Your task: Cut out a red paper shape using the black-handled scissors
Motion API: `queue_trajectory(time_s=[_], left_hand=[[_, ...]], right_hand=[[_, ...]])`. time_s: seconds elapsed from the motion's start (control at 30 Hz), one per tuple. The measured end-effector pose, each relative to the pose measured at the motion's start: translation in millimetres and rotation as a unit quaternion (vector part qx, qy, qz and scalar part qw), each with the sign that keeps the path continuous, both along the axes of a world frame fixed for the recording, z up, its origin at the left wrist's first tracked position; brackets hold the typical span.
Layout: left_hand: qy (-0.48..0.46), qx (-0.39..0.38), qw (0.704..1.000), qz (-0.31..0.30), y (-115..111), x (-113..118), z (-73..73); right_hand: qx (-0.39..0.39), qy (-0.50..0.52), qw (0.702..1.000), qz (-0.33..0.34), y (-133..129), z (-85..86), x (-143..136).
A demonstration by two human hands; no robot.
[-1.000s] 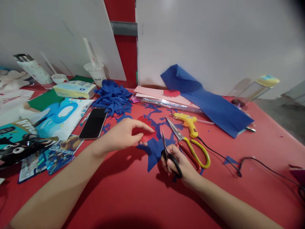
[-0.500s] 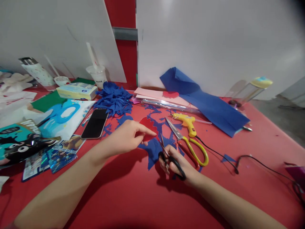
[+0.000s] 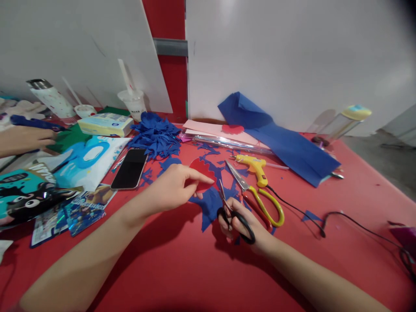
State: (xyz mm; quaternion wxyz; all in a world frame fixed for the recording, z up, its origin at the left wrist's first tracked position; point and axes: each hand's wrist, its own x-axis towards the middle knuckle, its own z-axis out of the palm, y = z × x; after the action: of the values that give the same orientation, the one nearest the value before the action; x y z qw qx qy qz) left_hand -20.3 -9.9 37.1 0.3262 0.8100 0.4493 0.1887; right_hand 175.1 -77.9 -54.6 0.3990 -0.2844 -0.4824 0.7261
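Observation:
In the head view, my left hand [image 3: 172, 186] is at the red scalloped paper [image 3: 201, 167], index finger stretched along it and the other fingers curled beneath. The paper seems gripped between these fingers, partly covered by the hand. My right hand [image 3: 242, 223] grips small black-handled scissors [image 3: 248, 232], fingers in the loops. Their narrow blades point up and away, close to the paper's right edge and my left fingertip. Blue paper scraps [image 3: 209, 208] lie under both hands. Just right of the blades rest larger scissors [image 3: 260, 199] with yellow and red handles.
A yellow glue gun [image 3: 255, 164] trails its black cord [image 3: 292, 206] rightward. Blue sheet [image 3: 279, 138] lies behind. Fringed blue paper [image 3: 156, 134], a phone [image 3: 129, 169] and snack bags [image 3: 26, 190] are leftward. Another person's hand [image 3: 27, 138] holds a dark blue tool [image 3: 35, 123] at far left.
Another person's hand with a dark blue tool has entered at the far left. The small scissors' blades and handles have shifted slightly in my right hand. My left hand has hardly moved.

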Motion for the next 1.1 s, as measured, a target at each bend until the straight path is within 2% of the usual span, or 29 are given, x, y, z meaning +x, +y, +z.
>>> queue_trajectory(time_s=[0.27,0.5,1.1], left_hand=[[-0.035,-0.053,0.998,0.026,-0.3,2.3,2.3],[-0.050,-0.087,0.992,0.070,2.1,4.8,5.2],[-0.070,-0.127,0.987,0.066,2.0,6.6,-2.3]], right_hand=[[-0.004,0.017,1.000,0.005,-0.7,0.3,0.3],[-0.026,0.023,0.999,-0.017,0.1,0.3,-1.2],[-0.018,0.007,1.000,-0.023,0.8,-1.1,-1.7]])
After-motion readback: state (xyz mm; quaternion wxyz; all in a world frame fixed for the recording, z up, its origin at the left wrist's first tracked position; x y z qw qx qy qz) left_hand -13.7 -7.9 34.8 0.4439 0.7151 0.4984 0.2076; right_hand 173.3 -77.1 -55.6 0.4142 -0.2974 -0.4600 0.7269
